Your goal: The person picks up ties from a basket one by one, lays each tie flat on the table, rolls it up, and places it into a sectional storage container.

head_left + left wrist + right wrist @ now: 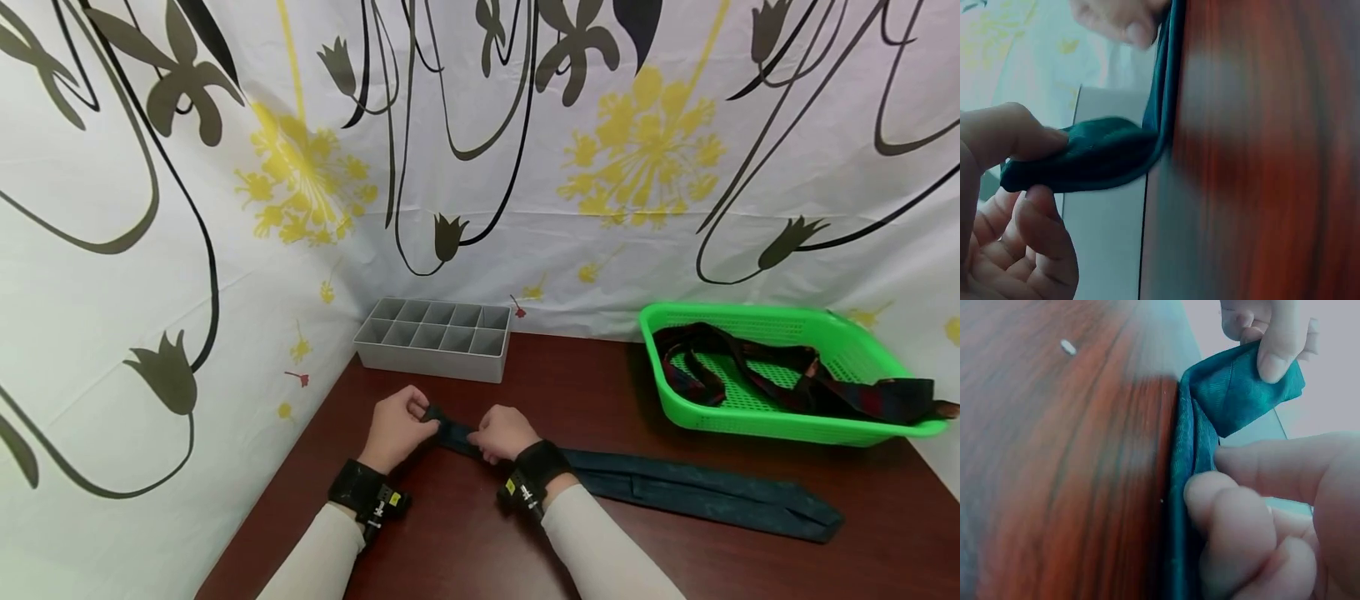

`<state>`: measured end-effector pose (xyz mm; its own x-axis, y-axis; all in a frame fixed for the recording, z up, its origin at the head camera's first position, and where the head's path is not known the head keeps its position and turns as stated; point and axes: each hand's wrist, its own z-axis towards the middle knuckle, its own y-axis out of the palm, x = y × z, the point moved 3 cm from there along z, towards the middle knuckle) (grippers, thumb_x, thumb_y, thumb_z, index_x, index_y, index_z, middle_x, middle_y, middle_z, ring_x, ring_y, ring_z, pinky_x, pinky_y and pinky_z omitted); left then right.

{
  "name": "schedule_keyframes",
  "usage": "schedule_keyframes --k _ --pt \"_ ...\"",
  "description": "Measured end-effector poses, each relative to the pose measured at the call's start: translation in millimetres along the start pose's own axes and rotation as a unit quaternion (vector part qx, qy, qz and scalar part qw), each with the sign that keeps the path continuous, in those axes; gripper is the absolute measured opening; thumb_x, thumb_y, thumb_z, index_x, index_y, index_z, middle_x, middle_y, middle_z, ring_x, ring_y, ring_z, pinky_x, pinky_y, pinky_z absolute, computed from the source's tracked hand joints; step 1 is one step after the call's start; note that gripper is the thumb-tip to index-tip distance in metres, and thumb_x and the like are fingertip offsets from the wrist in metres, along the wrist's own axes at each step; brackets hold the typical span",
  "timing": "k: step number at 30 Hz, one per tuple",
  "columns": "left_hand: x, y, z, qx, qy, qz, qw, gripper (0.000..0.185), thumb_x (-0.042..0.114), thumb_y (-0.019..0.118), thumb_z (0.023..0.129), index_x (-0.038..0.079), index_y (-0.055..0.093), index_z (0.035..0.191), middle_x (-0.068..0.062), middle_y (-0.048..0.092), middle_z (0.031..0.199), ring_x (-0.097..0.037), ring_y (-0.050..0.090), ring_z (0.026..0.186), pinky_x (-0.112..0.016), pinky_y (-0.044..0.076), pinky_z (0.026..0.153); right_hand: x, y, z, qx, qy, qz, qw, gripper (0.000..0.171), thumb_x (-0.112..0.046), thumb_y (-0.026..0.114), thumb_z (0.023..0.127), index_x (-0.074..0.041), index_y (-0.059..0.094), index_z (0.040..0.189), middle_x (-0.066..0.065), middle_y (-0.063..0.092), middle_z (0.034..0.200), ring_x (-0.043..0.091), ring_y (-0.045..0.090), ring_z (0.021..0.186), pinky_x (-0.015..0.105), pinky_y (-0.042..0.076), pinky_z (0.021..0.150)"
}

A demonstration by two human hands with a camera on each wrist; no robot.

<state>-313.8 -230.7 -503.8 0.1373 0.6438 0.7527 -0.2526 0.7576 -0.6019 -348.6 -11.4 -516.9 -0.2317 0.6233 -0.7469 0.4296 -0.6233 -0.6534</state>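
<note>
A long dark teal necktie (675, 487) lies flat across the red-brown table (570, 383), its wide end to the right. My left hand (427, 417) pinches the narrow end, which is folded back on itself. The left wrist view shows that fold of the tie (1104, 156) held between thumb and fingers of my left hand (1044, 165). Just to its right, my right hand (480, 440) pinches the tie against the table. In the right wrist view the right hand (1210, 475) has curled fingers that press the tie (1235, 394) beside the fold.
A grey divided organiser box (435, 337) stands at the back, just beyond my hands. A green plastic basket (847, 350) at the right holds dark patterned ties (817, 387), one hanging over its rim. A flowered curtain closes off the back and left.
</note>
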Motion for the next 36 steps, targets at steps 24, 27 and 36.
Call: schedule_keyframes --k 24,27,36 --pt "-4.3 20.1 -0.9 -0.133 0.014 -0.048 0.9899 0.012 0.011 0.081 0.092 0.014 0.078 0.103 0.000 0.076 0.091 -0.011 0.069 0.078 -0.026 0.058 0.072 11 -14 0 -0.027 0.013 0.020 0.999 0.039 -0.029 0.079 0.094 -0.012 0.072 0.061 -0.003 0.062 0.054 0.010 0.061 0.049 0.024 0.049 0.054" --pt "-9.0 21.9 -1.0 -0.126 -0.030 -0.053 0.9901 0.013 0.018 0.081 0.093 0.010 0.077 0.104 -0.002 0.076 0.085 -0.012 0.069 0.070 -0.028 0.058 0.066 12 -15 -1 -0.020 0.015 -0.002 1.000 0.044 -0.032 0.078 0.095 -0.014 0.069 0.056 -0.005 0.058 0.050 0.011 0.060 0.048 0.025 0.047 0.054" --pt "-10.7 41.9 12.9 -0.151 -0.100 -0.056 0.9819 0.036 0.027 0.086 0.088 0.001 0.072 0.109 -0.004 0.074 0.074 -0.015 0.068 0.063 -0.030 0.055 0.059 14 -14 2 -0.010 0.010 0.010 1.000 0.044 -0.032 0.078 0.095 -0.013 0.069 0.057 -0.006 0.058 0.051 0.010 0.058 0.048 0.024 0.044 0.052"
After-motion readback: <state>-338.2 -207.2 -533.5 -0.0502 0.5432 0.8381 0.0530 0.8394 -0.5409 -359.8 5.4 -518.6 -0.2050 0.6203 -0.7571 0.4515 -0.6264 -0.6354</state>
